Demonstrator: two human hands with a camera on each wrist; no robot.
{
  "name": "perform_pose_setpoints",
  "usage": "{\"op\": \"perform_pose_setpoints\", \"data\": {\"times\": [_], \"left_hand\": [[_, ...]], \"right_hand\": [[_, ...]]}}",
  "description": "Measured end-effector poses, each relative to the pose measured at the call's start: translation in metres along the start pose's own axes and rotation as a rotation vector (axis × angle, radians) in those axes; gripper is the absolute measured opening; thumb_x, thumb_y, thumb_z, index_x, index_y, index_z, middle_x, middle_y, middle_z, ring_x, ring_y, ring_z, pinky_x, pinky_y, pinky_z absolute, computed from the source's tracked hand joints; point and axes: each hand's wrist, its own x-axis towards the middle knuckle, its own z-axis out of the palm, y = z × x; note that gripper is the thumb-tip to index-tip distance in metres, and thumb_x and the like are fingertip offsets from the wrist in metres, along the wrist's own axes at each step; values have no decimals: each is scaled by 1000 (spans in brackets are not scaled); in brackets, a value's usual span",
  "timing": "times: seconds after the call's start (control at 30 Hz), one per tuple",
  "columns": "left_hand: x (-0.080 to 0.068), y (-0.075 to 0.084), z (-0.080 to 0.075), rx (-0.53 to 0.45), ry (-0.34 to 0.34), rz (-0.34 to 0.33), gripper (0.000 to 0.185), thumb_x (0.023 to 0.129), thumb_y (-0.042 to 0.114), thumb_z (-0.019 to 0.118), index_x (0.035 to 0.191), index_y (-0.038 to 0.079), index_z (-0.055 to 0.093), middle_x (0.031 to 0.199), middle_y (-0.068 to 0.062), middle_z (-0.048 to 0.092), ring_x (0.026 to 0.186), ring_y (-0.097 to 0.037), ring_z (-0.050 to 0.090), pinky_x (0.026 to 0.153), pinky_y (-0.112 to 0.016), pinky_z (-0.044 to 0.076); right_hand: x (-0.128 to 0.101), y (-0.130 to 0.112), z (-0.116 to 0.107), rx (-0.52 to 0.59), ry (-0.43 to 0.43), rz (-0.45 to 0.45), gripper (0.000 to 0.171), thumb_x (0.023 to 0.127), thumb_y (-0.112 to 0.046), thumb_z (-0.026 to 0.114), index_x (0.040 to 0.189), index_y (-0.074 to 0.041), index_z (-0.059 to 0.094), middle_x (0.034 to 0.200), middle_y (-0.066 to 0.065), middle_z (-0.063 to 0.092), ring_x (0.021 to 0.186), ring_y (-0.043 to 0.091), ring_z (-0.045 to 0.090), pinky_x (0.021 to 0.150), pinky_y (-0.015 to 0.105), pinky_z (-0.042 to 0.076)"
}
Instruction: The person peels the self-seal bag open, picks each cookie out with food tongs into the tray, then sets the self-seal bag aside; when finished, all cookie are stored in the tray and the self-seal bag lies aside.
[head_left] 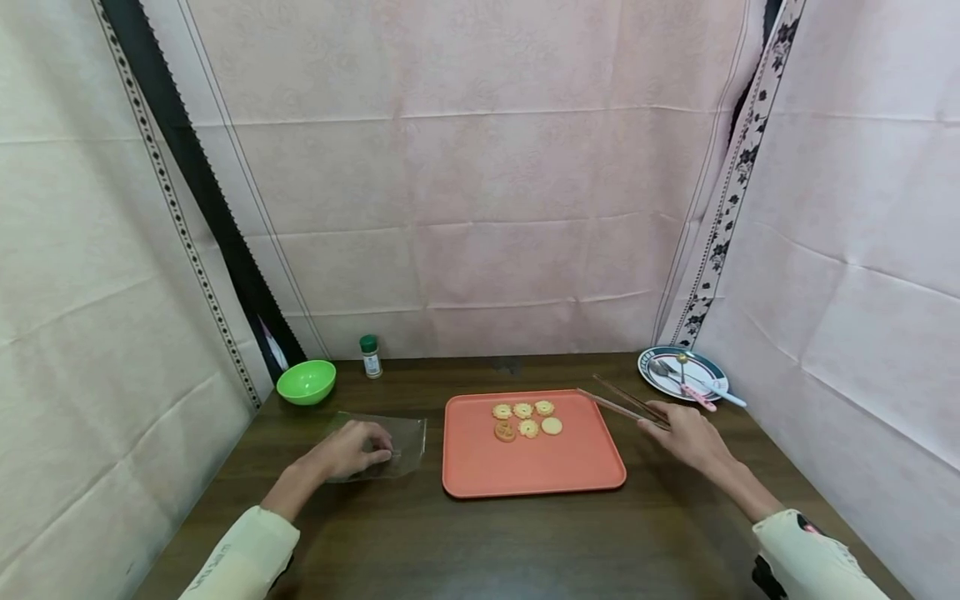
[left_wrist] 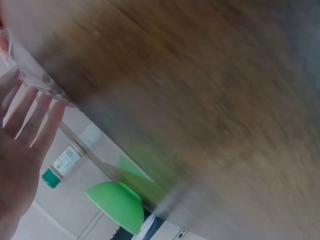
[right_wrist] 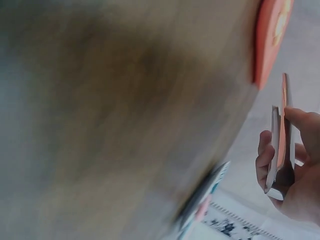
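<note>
Orange plastic tray sits at the middle of the dark wooden worktop in the head view, with six small round biscuits grouped in its far half. The right hand grips a pair of long chopsticks, tips over the tray's far right corner; the left hand rests with curled fingers on a clear plastic bag toward the worktop's left edge. A green plastic bowl and a small green-capped bottle stand at the far left corner, a patterned plate with cutlery at the far right.

From the left wrist, that hand shows straight, spread fingers touching the bag's edge; whether any finger pinches it I cannot tell.

From the right wrist, thumb and fingers clamp the chopsticks near their upper end. A steadier pick likely needs the tips aligned and one biscuit taken by its edges, bag mouth pinned open.
</note>
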Motion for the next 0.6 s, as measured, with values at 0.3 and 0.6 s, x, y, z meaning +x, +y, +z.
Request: {"op": "perform_pose_setpoints", "data": {"times": [0.3,0.6], "left_hand": [[0,8,4,104,-39,-28,16,97,21,76,112,15,78,127,-9,69,121,-31,63,102,-55,51],[0,17,9,140,-42,-84,26,93,29,81,116,17,78,132,-8,63,125,-32,58,104,-59,48]], "right_hand": [[-6,18,10,-16,-51,82,43,98,-20,71,126,11,63,102,26,70,84,36,66,70,61,54],[-4,25,20,8,-31,73,43,97,-21,75,119,14,64,94,22,70,87,39,67,74,59,55]]}}
